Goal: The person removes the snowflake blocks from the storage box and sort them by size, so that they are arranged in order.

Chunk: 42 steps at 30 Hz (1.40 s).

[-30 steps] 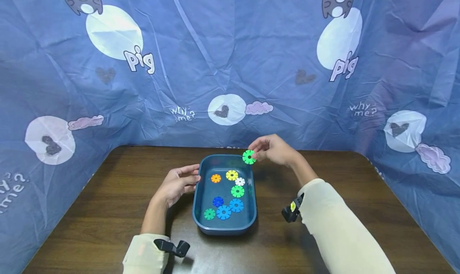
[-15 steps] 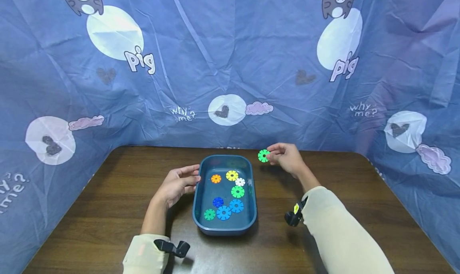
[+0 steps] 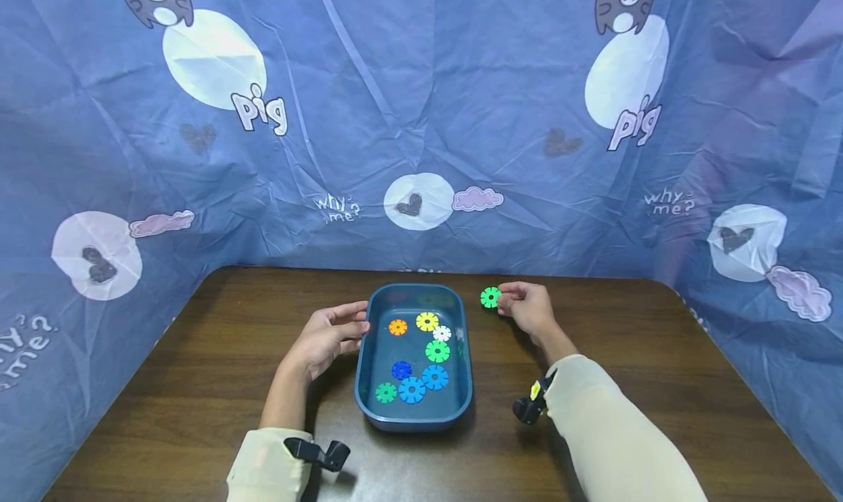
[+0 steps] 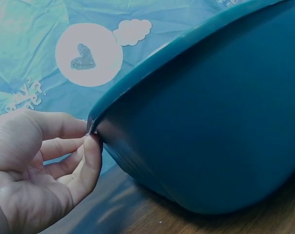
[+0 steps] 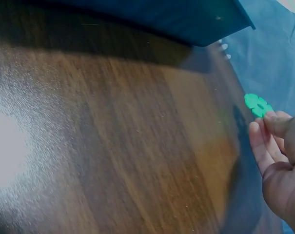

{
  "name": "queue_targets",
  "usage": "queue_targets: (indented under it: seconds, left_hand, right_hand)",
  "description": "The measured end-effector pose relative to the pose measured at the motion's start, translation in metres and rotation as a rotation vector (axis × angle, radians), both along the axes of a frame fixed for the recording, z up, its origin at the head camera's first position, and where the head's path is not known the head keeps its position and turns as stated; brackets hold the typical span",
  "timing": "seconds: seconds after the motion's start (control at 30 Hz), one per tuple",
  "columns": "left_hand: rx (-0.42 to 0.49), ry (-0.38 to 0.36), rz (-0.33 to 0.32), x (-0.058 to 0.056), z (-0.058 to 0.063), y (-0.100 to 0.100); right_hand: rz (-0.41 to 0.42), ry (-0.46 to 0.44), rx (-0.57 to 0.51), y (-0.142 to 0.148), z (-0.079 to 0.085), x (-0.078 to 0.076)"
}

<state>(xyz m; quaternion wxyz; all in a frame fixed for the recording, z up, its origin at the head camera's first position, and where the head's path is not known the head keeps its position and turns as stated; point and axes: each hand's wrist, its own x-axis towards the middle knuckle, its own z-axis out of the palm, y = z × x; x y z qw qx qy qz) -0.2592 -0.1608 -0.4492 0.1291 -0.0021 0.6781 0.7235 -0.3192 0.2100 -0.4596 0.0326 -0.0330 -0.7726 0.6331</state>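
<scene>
A blue-grey rectangular plastic bin (image 3: 366, 414) stands on the table, its long side running away from me. My left hand (image 3: 323, 341) pinches its left rim between thumb and fingers, as the left wrist view shows. To the right of the bin, my right hand (image 3: 530, 312) pinches a bright green notched disc (image 3: 490, 297) by its edge, held over the table. Inside the bin lie several more notched discs: an orange one (image 3: 397, 328), a yellow one (image 3: 426, 321), a white one (image 3: 442, 334), a light green one (image 3: 437, 351), a dark blue one (image 3: 402, 370) and others.
The brown wooden table (image 3: 632, 385) stretches to both sides of the bin. A blue printed cloth (image 3: 421, 121) hangs close behind its far edge. Black wrist cameras are strapped on both cream sleeves (image 3: 612, 421).
The right hand has carried the green disc from over the bin's far right corner out to the right, then lower and nearer. The left hand stays at the rim.
</scene>
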Motion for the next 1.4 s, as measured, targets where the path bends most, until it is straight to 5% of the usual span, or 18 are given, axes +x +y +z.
queue_targets:
  seconds: [0.5, 1.0, 1.4]
  left_hand:
    - [-0.005, -0.006, -0.004, 0.0, 0.002, 0.0]
    - [-0.022, -0.012, 0.009, 0.0, 0.001, 0.002]
    - [-0.02, -0.004, 0.003, 0.0, 0.001, 0.002]
  right_hand:
    - [0.044, -0.077, 0.174, -0.002, -0.003, -0.001]
    - [0.15, -0.049, 0.239, 0.003, 0.007, -0.002]
    - [0.314, 0.183, 0.545, -0.013, 0.045, -0.008]
